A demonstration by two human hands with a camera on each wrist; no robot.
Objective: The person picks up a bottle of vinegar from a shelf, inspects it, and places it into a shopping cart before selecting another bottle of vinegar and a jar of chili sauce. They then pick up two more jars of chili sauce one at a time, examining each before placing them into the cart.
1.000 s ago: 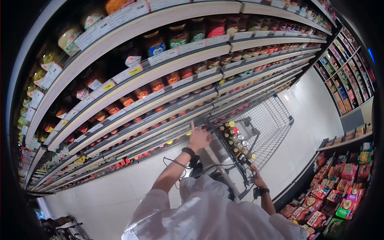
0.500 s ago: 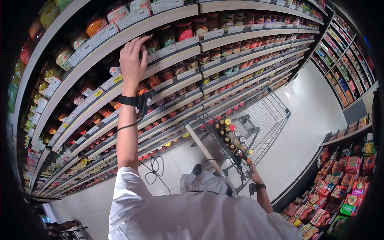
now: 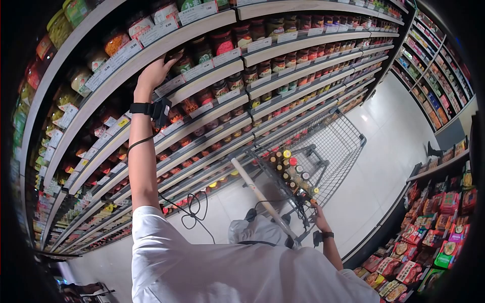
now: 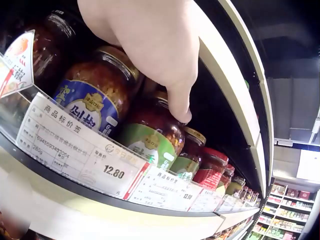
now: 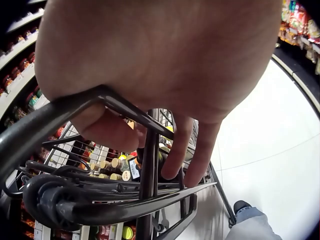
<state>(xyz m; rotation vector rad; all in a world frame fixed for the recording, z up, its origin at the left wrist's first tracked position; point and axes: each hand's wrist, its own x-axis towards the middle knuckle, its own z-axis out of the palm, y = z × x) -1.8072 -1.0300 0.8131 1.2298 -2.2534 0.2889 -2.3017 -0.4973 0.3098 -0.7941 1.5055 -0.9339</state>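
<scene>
My left hand (image 3: 153,74) reaches into a shelf of jars. In the left wrist view its thumb bends down against the right side of a dark jar with a green label (image 4: 152,141), just under the lid, while the other fingers are hidden behind. A blue-labelled jar (image 4: 92,106) stands to its left, and a red-lidded jar (image 4: 212,167) farther right. Low on the other side, my right hand (image 3: 322,220) grips the shopping cart's dark metal frame (image 5: 55,117). Its palm lies over the bar, with thumb and fingers on opposite sides.
Several capped bottles (image 3: 288,169) stand in the cart (image 3: 348,156). Price tags (image 4: 80,145) line the shelf edge. A loop of black cable (image 3: 193,207) hangs beside the cart handle (image 3: 257,192). Packaged foods (image 3: 414,235) fill a low display on the right.
From near the cart handle, my left hand has gone up to the shelf, then in among the jars, its thumb coming onto one. The right hand stays at the cart.
</scene>
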